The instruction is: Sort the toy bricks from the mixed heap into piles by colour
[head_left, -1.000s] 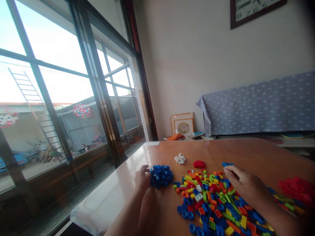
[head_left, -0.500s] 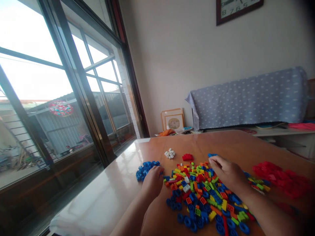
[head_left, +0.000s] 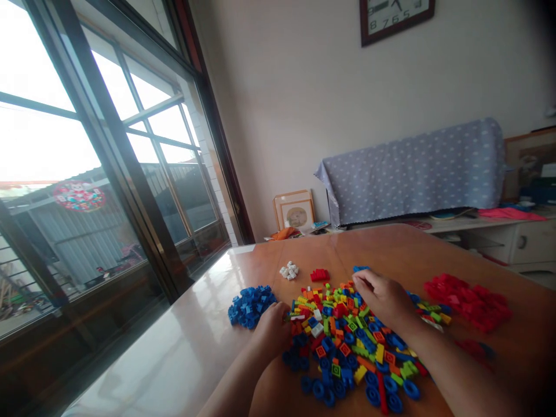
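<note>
A mixed heap of toy building bricks (head_left: 339, 336) in blue, red, orange, yellow, green and white lies in front of me. At its left edge my left hand (head_left: 273, 329) is low over the bricks, its fingers curled downward. Any brick in those fingertips is hidden. My right hand (head_left: 384, 296) is closed above the far right part of the heap, thumb and fingers together; what it pinches cannot be made out. Just beyond its fingertips lie a few blue bricks (head_left: 361, 269). A pile of blue bricks (head_left: 249, 305) sits left of my left hand.
White bricks (head_left: 289, 270) and red bricks (head_left: 320, 274) form two small groups behind the heap. A larger red, translucent-looking pile (head_left: 469, 301) lies to the right on the wooden table (head_left: 208, 313). A window stands at the left, a cloth-covered object (head_left: 412, 174) at the back.
My left hand has moved off the edge of the blue pile toward the mixed heap. My right hand stays near the far blue bricks. The view has turned slightly right.
</note>
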